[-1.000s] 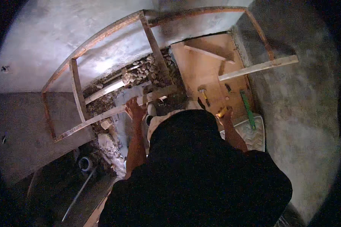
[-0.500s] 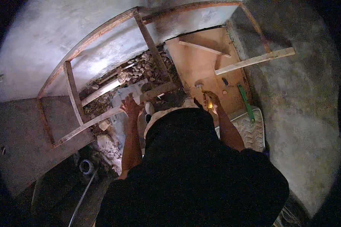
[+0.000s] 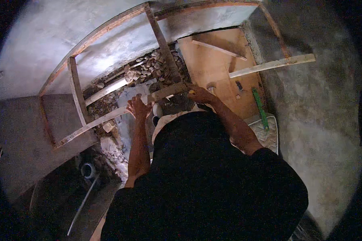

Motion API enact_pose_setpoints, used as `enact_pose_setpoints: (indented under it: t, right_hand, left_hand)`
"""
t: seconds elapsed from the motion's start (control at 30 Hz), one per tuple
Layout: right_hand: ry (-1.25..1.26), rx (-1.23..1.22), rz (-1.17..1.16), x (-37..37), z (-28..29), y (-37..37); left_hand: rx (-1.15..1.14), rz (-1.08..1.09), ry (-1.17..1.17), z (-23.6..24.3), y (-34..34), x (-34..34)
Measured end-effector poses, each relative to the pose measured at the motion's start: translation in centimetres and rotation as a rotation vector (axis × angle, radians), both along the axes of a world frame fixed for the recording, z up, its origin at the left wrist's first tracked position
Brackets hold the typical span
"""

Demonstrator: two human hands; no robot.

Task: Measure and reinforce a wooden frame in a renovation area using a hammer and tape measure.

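A wooden frame of long battens and crosspieces stands in front of me; its near batten (image 3: 108, 116) runs from lower left up toward the middle. My left hand (image 3: 137, 107) rests on that batten with its fingers apart. At the batten's right end, beside a crosspiece (image 3: 163, 44), my right hand (image 3: 200, 95) is closed round a hammer. A bit of its yellow handle (image 3: 192, 92) shows at the fingers, and its pale head (image 3: 211, 88) shows just right of the hand. The rest of the hammer is hidden.
A brown board (image 3: 213, 68) lies ahead right, bearing a loose wooden strip (image 3: 219, 50) and a small dark object (image 3: 239, 86). A green spirit level (image 3: 260, 109) reaches onto a quilted mattress (image 3: 267, 136). Rubble (image 3: 151, 68) lies along the wall, with a pipe (image 3: 87, 170) lower left.
My right hand has moved left with the hammer, from above the board to the near batten's right end. The left hand stays on the batten; the view has shifted slightly.
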State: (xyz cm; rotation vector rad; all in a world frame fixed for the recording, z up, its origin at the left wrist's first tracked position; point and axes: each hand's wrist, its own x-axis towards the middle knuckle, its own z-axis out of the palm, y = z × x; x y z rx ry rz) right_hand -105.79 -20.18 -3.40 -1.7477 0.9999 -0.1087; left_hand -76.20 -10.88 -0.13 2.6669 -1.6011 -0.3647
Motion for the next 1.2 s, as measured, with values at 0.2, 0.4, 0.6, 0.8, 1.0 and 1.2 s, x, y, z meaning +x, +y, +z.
enact_pose_setpoints:
  t: [0.2, 0.4, 0.6, 0.8, 1.0, 1.2]
  right_hand:
    - [-0.024, 0.002, 0.001, 1.2, 2.2, 0.4]
    - [-0.012, -0.181, 0.011, 0.9, -3.2, 1.0]
    - [-0.152, 0.152, 0.037, 2.3, 1.2, -0.2]
    - [-0.233, 0.11, -0.037, 2.1, 1.2, -0.4]
    - [-0.278, 0.274, -0.044, 3.0, 5.9, -3.4]
    - [-0.623, 0.293, -0.039, 2.6, -2.2, -10.1]
  left_hand:
    - [0.002, 0.016, -0.023, 0.8, -0.2, -0.4]
    - [0.033, -0.04, -0.057, -0.6, -0.1, -0.2]
    - [-0.02, -0.042, -0.112, -1.1, 0.3, -0.2]
    - [-0.056, -0.019, -0.06, -1.1, 0.6, -0.1]
    - [-0.099, -0.002, -0.08, -2.6, 0.6, 0.9]
    - [0.015, 0.022, -0.008, 0.2, -0.4, -0.2]
